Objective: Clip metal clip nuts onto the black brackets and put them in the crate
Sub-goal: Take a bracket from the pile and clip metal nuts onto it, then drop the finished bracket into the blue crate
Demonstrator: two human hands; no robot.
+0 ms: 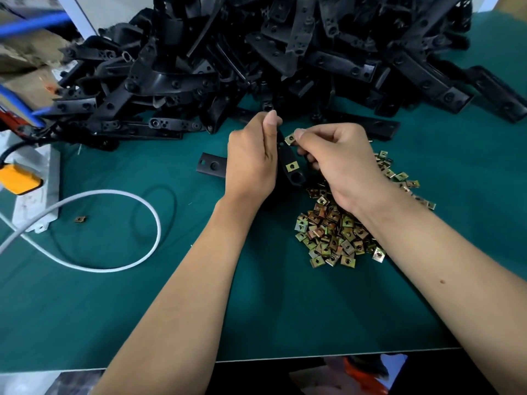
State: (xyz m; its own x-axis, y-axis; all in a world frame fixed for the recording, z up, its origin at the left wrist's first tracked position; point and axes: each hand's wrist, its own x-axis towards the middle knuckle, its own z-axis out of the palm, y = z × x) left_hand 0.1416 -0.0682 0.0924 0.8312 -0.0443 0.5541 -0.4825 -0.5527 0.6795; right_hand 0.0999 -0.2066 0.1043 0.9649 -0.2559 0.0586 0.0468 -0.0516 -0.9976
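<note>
Above the green desk [114, 309], the left hand [251, 163] grips a black bracket [292, 169] upright; one clip nut [291, 166] is already seated near its lower end. The right hand [336, 158] pinches a second clip nut [290, 139] between thumb and forefinger, just beside the bracket's upper edge. Loose clip nuts [336, 232] lie heaped to the right, and unfinished brackets [256, 52] are piled at the far side. No crate is in view. Risk: if the nut meets the edge skewed, it may jam, miss the hole, or spring from the pinch.
</note>
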